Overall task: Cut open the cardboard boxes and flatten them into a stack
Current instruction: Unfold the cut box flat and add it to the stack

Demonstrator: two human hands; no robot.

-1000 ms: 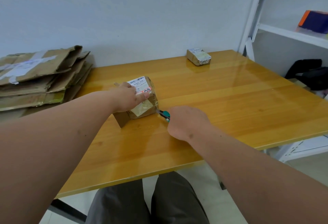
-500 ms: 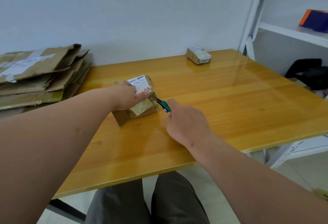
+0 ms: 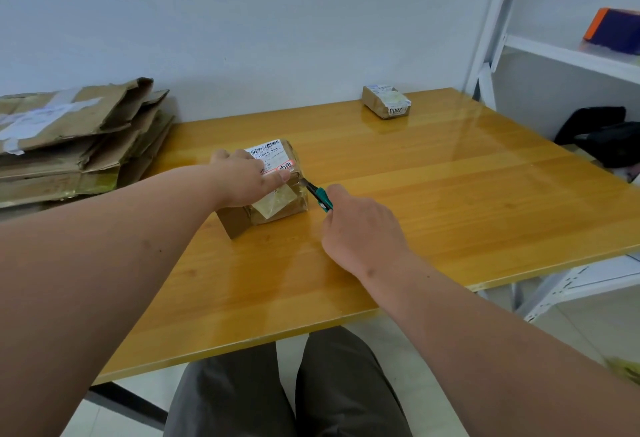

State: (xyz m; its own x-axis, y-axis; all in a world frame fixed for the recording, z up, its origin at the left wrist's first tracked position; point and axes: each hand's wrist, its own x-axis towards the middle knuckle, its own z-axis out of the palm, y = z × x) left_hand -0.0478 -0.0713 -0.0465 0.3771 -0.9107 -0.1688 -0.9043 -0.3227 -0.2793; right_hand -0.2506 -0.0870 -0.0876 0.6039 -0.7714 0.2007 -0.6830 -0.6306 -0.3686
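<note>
The right grip (image 3: pixel 360 228) clamps a green knife (image 3: pixel 320 197) at the box's (image 3: pixel 277 190) right edge, the left grip (image 3: pixel 247 177) pressing flat on top, mid-desk (image 3: pixel 450 201).

- Box (image 3: pixel 277 190): small, brown, wrapped in glossy tape, white barcode label on top; upright mid-counter.
- Knife (image 3: pixel 320 196): green handle, blade tip at the box's right upper edge.
- Second box (image 3: pixel 386 101): small, taped, far by the wall.
- Stack (image 3: pixel 69 138): flattened cardboard, at left.
</note>
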